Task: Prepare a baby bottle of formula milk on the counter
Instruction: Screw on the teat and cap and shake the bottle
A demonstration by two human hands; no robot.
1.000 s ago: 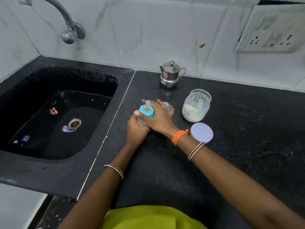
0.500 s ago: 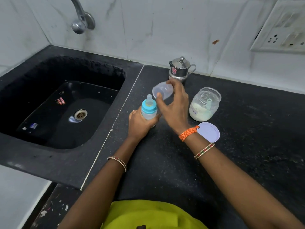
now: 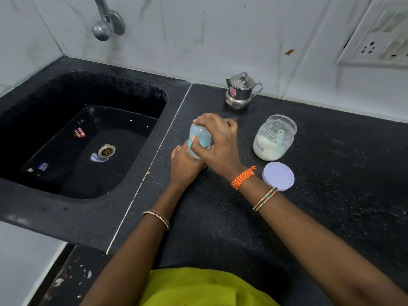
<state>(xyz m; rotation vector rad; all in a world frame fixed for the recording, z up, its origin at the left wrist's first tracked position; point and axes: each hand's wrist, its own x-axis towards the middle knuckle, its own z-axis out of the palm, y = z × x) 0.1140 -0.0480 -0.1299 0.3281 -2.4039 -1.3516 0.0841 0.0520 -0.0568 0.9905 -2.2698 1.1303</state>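
Now, with our left hand (image 3: 185,164) wrapped around the bottle (image 3: 198,140) just left of the open formula jar (image 3: 274,138), our right hand (image 3: 218,140) fingers should press the cap (image 3: 199,133) down squarely.

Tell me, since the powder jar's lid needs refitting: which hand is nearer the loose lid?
Right. The right hand grips the bottle's cap, its wrist just beside the lid. The left hand holds the bottle's far side.
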